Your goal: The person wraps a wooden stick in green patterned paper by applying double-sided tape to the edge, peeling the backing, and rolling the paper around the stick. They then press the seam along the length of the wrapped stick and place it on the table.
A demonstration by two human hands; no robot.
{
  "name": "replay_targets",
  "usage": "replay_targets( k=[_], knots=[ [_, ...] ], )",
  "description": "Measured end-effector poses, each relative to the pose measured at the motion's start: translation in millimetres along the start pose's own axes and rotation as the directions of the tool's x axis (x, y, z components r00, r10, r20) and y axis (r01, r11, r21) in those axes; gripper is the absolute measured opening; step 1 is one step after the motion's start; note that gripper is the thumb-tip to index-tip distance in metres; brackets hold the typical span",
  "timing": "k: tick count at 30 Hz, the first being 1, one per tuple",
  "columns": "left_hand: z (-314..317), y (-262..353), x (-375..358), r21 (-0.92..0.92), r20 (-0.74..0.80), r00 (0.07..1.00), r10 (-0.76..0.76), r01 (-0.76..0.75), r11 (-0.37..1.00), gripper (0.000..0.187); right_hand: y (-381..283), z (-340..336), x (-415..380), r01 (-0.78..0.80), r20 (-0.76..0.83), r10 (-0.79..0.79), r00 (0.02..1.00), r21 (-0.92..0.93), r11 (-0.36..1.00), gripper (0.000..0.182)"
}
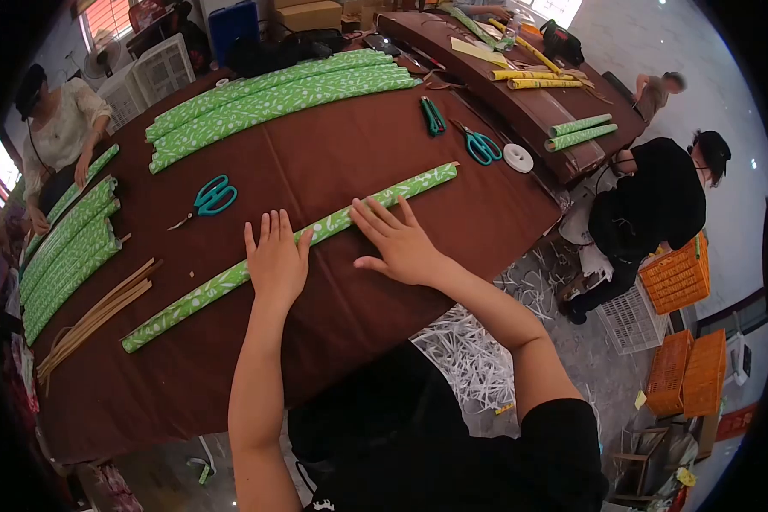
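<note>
A long green patterned roll [196, 299] lies slantwise on the brown tablecloth [333, 294]. My left hand [277, 260] rests flat over its middle, fingers stretched out. Further right along the same roll, my right hand [398, 243] lies with its fingers spread, fingertips on the roll and thumb apart. Neither hand is closed around it. Teal-handled scissors [216, 196] lie beyond my left hand. A second teal pair [481, 147] is near the roll's right end, beside a white tape roll [518, 158] and a dark green tool [433, 117].
Several green rolls [273, 98] lie at the table's far side, more [68, 256] at the left by thin wooden strips [102, 316]. A seated person [64, 119] handles a roll at left. Another person [648, 196] bends by orange crates [676, 273] at right. Shredded paper [469, 358] covers the floor.
</note>
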State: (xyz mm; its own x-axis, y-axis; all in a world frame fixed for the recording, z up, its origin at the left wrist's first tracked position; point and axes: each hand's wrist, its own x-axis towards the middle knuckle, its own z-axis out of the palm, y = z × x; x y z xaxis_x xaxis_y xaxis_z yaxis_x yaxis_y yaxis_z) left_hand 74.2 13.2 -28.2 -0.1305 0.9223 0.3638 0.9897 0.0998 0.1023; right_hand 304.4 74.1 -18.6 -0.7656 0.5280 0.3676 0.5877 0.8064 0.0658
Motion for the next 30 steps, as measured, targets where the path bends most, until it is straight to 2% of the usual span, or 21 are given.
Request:
replay_targets(
  k=[3,8,10,12,15,18,20,22,24,27,30],
  knots=[
    [1,-1,1,-0.015,-0.012,1.0,0.004,-0.005,1.0,0.061,37,-2,-21,-0.095,0.004,0.096,0.995,-0.067,0.993,0.076],
    [1,-1,2,-0.007,-0.007,1.0,0.003,-0.003,1.0,0.06,98,-7,-53,-0.402,0.004,0.412,0.911,-0.205,0.892,0.076],
    [1,-1,1,-0.006,-0.007,1.0,0.008,-0.008,1.0,0.061,102,-15,-55,-0.425,-0.003,0.435,0.9,-0.214,0.879,0.075],
    [1,0,1,0.0,-0.007,1.0,0.015,-0.015,1.0,0.061,89,-17,-43,-0.353,-0.057,0.351,0.935,-0.02,0.935,0.074],
    [1,1,0,0.019,-0.021,0.999,0.026,-0.026,0.999,0.061,46,-17,-18,-0.128,-0.037,0.129,0.991,0.028,0.991,0.075],
    [-1,2,-1,0.019,-0.019,1.0,0.023,-0.023,1.0,0.061,16,-6,-1,0.016,-0.01,-0.015,1.0,0.122,0.992,0.077],
    [-2,1,-2,0.018,-0.014,1.0,0.016,-0.016,1.0,0.061,15,2,1,0.031,-0.002,-0.031,1.0,0.174,0.984,0.077],
    [0,0,-2,0.015,-0.014,1.0,0.017,-0.016,1.0,0.061,22,4,-2,0.026,0.037,-0.031,0.999,0.117,0.993,0.075],
    [0,0,0,0.008,-0.01,1.0,0.014,-0.014,1.0,0.061,38,-2,-9,-0.069,0.12,0.052,0.991,0.141,0.988,0.072],
    [-1,0,0,0.007,0.002,1.0,0.016,-0.016,1.0,0.062,82,-8,-28,-0.241,0.187,0.224,0.957,0.074,0.968,0.067],
    [-4,1,0,0.006,0.03,1.0,0.002,-0.002,1.0,0.062,129,-3,-54,-0.434,0.121,0.426,0.897,0.05,0.899,0.066]
  ],
)
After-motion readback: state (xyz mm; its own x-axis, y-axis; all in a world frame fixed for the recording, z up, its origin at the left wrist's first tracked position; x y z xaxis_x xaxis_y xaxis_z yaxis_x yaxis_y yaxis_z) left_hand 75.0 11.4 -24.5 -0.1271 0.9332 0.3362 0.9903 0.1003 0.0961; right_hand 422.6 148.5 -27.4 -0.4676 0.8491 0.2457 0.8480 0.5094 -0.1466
